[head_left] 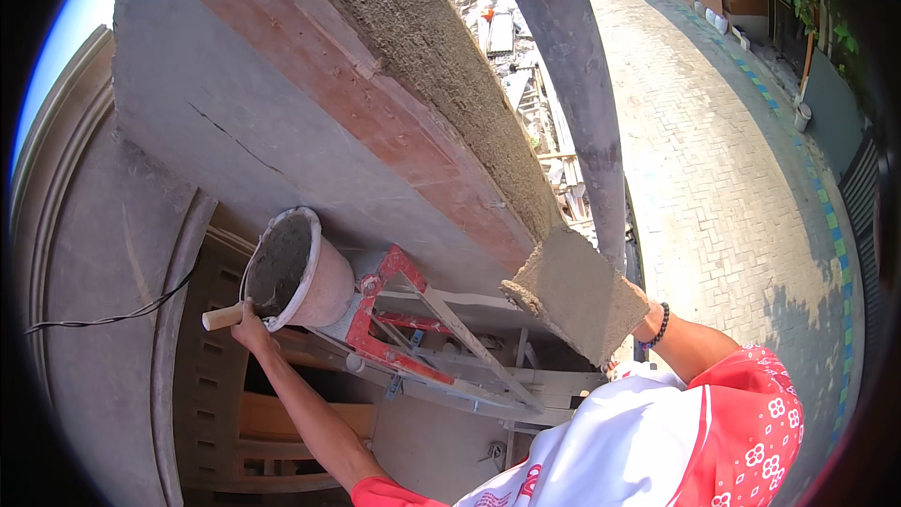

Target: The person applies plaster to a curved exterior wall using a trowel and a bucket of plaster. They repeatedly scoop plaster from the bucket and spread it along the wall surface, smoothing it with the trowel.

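Observation:
A pale plastic bucket point(330, 278) of wet grey mortar point(286, 263) sits on a ledge atop a red-and-grey metal ladder point(399, 272). At its near left rim, my left hand point(251, 329) is closed on a short wooden handle point(221, 317); what that handle belongs to is unclear. My right hand point(643, 319), mostly hidden, grips a flat board point(572, 296) coated in mortar, held at the lower end of a rough plastered strip point(422, 56) beside a reddish band point(310, 94) on the grey wall.
A dark post point(572, 66) rises beside a rubble pile point(497, 23). A paved lane point(713, 178) lies below to the right, with buckets point(802, 115) along its edge. A twisted cable point(113, 317) crosses the grey column point(94, 225) at left.

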Tool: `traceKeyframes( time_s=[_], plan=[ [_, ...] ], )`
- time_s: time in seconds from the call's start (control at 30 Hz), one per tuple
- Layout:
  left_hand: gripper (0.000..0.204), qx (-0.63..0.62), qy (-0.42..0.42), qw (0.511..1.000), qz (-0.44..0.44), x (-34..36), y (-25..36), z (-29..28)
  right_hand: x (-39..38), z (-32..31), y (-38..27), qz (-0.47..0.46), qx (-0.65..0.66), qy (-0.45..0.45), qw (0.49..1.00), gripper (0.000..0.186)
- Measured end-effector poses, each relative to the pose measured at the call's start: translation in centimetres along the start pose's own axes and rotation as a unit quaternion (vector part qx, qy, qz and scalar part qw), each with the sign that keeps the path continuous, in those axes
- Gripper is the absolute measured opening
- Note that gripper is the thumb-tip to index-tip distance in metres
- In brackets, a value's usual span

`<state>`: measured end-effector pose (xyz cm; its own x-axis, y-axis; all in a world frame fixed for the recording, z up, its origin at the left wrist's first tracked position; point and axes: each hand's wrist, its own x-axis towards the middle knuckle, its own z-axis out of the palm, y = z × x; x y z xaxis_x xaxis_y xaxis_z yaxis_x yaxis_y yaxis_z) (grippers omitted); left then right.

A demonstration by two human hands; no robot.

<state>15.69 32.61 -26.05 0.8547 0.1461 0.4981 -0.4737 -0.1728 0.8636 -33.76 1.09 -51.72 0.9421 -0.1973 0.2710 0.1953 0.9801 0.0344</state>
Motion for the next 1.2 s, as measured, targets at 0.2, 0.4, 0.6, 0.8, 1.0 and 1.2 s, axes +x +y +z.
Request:
traceKeyframes(
  time_s=[0.2, 0.4, 0.6, 0.8, 1.0, 1.2],
  plan=[
    [0.029, -0.008, -0.020, 1.000, -0.015, 0.7, -0.1, 0.8, -2.9, 2.6, -0.4, -0.133, -0.153, 0.113, 0.973, 0.043],
    [0.035, -0.014, -0.030, 0.998, -0.044, 0.6, 0.1, 1.3, -1.3, 1.4, -2.1, -0.161, -0.140, 0.021, 0.977, 0.043],
    [0.040, -0.061, -0.056, 0.994, -0.066, 0.4, -0.4, 0.9, -2.8, 1.1, -3.3, -0.227, -0.139, -0.018, 0.964, 0.052],
    [0.041, -0.041, -0.035, 0.998, -0.044, 0.7, -0.8, 0.4, -7.0, 1.1, -10.2, -0.367, -0.212, -0.088, 0.902, 0.054],
    [0.042, -0.008, -0.022, 0.999, -0.048, 0.5, -0.4, 1.1, -4.6, 0.9, -24.6, -0.372, -0.392, 0.023, 0.841, 0.035],
    [0.044, -0.032, -0.015, 0.998, -0.051, 0.7, -0.6, 0.4, 6.4, 1.6, -29.3, -0.262, -0.443, 0.023, 0.857, 0.037]
  ],
)
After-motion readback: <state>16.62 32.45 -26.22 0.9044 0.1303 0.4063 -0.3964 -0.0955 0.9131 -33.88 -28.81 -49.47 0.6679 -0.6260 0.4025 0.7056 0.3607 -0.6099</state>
